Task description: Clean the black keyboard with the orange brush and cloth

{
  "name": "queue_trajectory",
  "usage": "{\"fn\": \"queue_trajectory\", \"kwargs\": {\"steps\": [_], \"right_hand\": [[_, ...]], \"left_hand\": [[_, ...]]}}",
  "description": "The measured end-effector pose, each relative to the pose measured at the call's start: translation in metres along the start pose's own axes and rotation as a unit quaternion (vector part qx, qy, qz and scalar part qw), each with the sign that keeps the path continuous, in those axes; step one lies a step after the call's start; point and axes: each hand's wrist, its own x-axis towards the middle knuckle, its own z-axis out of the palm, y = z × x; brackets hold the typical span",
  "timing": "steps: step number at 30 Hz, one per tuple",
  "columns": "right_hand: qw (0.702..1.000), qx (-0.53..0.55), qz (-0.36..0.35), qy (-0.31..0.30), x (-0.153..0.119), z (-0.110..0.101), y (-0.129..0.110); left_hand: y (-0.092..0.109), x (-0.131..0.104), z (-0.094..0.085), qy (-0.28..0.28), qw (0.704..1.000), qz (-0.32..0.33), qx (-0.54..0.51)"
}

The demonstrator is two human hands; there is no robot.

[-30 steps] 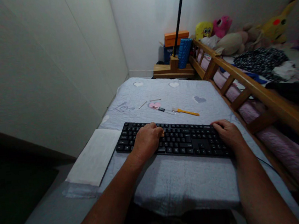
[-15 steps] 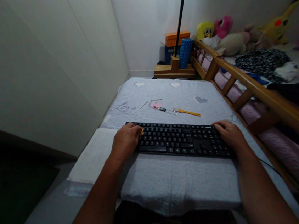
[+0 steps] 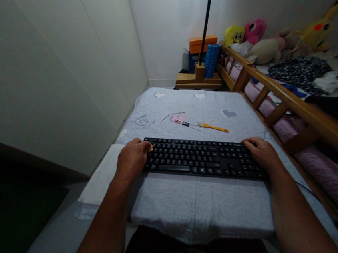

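Note:
A black keyboard point(image 3: 187, 156) lies flat across the cloth-covered surface. At its left end is my left hand point(image 3: 133, 158), its fingers closed; a small orange-tan bit shows at the fingertips, too small to name. My right hand point(image 3: 261, 153) grips the keyboard's right end, thumb along the top edge and the other fingers partly hidden. Beyond the keyboard lie a brush with a yellow handle point(image 3: 216, 128), a thin tool with a black middle point(image 3: 186, 124) and two thin sticks, one of them slanted point(image 3: 165, 118).
A white folded cloth point(image 3: 102, 178) lies at the left edge of the patterned bedcloth point(image 3: 195, 204). Along the right runs a wooden rail point(image 3: 293, 101), with plush toys behind it. A cabinet stands left. At the back, a black pole point(image 3: 207, 17) rises from a wooden base.
My left hand has moved left, from over the keyboard's left keys to its left end. My right hand stays at the right end. The view has shifted slightly.

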Motion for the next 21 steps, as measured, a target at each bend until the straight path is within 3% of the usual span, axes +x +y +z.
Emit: {"fn": "queue_trajectory", "kwargs": {"steps": [9,15,21], "right_hand": [[1.0,-0.007,0.004,-0.005,0.0,-0.001,-0.003],[1.0,-0.003,-0.001,0.002,0.0,0.001,0.0],[1.0,-0.005,0.0,-0.001,0.0,0.001,0.001]], "left_hand": [[-0.007,0.001,-0.004,0.012,1.0,-0.012,0.02],[0.022,-0.002,0.005,0.035,0.997,0.041,-0.062],[0.049,-0.003,0.015,-0.003,0.99,0.106,-0.096]]}}
